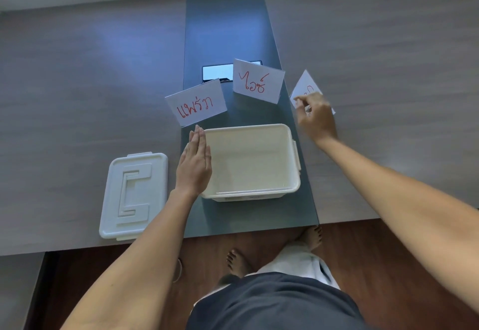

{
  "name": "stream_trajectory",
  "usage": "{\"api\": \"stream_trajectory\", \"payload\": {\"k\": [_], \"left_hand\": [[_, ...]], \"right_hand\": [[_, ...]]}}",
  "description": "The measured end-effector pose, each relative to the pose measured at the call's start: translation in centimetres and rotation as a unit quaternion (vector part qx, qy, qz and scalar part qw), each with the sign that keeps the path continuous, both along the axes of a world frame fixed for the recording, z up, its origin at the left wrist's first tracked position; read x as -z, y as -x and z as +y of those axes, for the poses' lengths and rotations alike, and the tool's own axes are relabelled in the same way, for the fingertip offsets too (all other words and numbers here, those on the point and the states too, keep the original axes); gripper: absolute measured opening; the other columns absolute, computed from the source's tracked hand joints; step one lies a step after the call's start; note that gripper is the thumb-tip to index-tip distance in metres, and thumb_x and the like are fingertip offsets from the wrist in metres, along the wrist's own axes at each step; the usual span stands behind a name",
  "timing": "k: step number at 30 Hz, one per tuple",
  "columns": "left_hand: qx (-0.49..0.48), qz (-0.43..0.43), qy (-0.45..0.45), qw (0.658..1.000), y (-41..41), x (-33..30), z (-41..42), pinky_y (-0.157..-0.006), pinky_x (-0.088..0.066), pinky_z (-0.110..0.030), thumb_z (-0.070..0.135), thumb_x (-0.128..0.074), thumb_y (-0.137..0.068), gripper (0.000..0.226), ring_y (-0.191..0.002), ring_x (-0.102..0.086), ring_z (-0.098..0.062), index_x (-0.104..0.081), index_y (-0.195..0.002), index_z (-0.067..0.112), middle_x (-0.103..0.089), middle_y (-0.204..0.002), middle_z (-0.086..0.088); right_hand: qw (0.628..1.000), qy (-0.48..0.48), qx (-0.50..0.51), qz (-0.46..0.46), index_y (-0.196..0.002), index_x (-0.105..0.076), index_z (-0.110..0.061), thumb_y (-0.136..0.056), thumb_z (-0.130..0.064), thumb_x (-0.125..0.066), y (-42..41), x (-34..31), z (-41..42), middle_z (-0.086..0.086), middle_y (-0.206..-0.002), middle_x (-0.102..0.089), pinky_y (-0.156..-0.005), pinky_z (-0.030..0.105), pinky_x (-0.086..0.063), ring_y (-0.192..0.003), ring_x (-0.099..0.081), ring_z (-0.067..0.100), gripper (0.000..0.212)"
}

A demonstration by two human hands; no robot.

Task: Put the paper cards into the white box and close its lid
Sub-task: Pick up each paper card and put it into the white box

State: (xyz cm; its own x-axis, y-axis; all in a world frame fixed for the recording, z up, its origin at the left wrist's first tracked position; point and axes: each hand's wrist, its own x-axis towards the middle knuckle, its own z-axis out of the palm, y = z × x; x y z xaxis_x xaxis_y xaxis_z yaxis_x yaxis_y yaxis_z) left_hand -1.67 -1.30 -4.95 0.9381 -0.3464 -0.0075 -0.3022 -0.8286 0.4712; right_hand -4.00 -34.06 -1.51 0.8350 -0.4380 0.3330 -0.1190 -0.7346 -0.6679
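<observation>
Pinching the right card (305,84), the right hand (315,117) began; left hand (194,166) flat, box (295,174) empty, lid (134,195) off.

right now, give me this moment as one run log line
stage: first card pickup | right hand: pinching right card | left hand: flat at white box rim | box: empty | lid: off, left of box

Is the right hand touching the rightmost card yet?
Touching. In the head view the right hand's fingertips pinch the card's lower edge, with no gap visible between them.
</observation>
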Motion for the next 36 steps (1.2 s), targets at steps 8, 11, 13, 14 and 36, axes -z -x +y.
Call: {"api": "stream_trajectory", "payload": {"k": [8,11,13,14,36], "left_hand": [[0.004,-0.01,-0.029,1.0,-0.1,0.4,0.1,-0.125,-0.007,-0.032,0.034,-0.014,-0.107,0.055,-0.153,0.004,-0.008,-0.001,-0.158,0.019,0.004,-0.167,0.006],[0.003,-0.013,-0.028,1.0,-0.1,0.5,0.0,-0.125,-0.006,-0.031,0.034,-0.015,-0.107,0.055,-0.153,0.004,-0.009,-0.002,-0.158,0.018,0.003,-0.167,0.005],[0.001,-0.014,-0.031,0.999,-0.1,0.6,0.0,-0.125,-0.007,-0.032,0.032,-0.016,-0.107,0.055,-0.153,0.003,-0.01,-0.002,-0.158,0.018,0.001,-0.167,0.004],[0.0,-0.017,-0.033,0.999,-0.2,0.7,0.0,-0.125,-0.007,-0.033,0.032,-0.016,-0.107,0.055,-0.153,0.003,-0.01,-0.003,-0.158,0.017,0.0,-0.167,0.003],[0.005,0.007,-0.014,1.0,-0.3,0.4,0.0,-0.125,-0.006,-0.033,0.031,-0.017,-0.107,0.055,-0.153,0.002,-0.008,-0.004,-0.159,0.016,0.0,-0.167,0.005]], "right_hand": [[0.964,0.09,0.087,0.235,-0.154,-0.029,-0.007,-0.097,-0.03,-0.053,-1.0,2.3,-5.6,0.018,-0.157,-0.028,-0.112,0.046,-0.025,-0.14,-0.03,0.039,0.066],[0.957,0.045,0.082,0.273,-0.157,-0.016,-0.007,-0.102,-0.026,-0.046,-0.8,2.2,-5.8,0.021,-0.152,-0.034,-0.109,0.044,-0.03,-0.136,-0.037,0.039,0.066],[0.958,-0.015,0.076,0.275,-0.158,-0.012,-0.008,-0.103,-0.015,-0.042,-0.5,2.0,-5.5,0.021,-0.148,-0.037,-0.102,0.042,-0.038,-0.13,-0.043,0.04,0.063],[0.958,-0.043,0.075,0.274,-0.158,-0.011,-0.009,-0.102,-0.007,-0.041,-0.4,2.0,-5.4,0.02,-0.148,-0.038,-0.099,0.042,-0.04,-0.129,-0.045,0.04,0.064],[0.98,-0.147,0.119,0.069,-0.133,-0.057,-0.011,-0.099,-0.007,-0.04,2.2,-5.6,-1.6,0.008,-0.13,-0.066,-0.08,0.019,-0.042,-0.119,-0.059,0.024,0.039]]}}
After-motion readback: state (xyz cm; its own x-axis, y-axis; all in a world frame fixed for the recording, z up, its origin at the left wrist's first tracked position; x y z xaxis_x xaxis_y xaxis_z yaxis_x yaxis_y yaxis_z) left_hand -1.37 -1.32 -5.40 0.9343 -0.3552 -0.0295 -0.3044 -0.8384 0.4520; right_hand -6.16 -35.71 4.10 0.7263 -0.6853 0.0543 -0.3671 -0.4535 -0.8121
